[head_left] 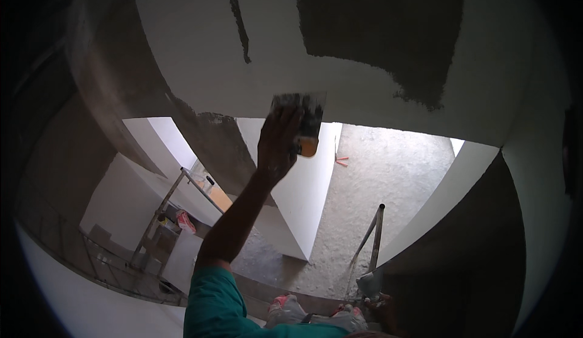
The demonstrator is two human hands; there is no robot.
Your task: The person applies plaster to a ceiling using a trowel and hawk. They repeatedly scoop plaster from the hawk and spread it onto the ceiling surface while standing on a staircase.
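My left hand (279, 141) is raised on an outstretched arm in a teal sleeve. Its fingers are closed around a wide putty knife (314, 110) with a smeared blade and an orange handle end. The blade lies at the lower edge of a white wall band (267, 83) overhead, which carries dark grey patches of plaster (382, 22). Low in the view, my right hand (381, 310) is closed on a grey, flat-bladed scraper (368, 284). That hand is dim, and its grip is partly hidden.
Metal scaffold posts stand at the left (164, 201) and at the right (378, 235). Below, a dusty floor (376, 180) shows between white wall faces (313, 192). A red-and-white bag (185, 221) lies among items at the left. Dark wall surface (461, 247) fills the lower right.
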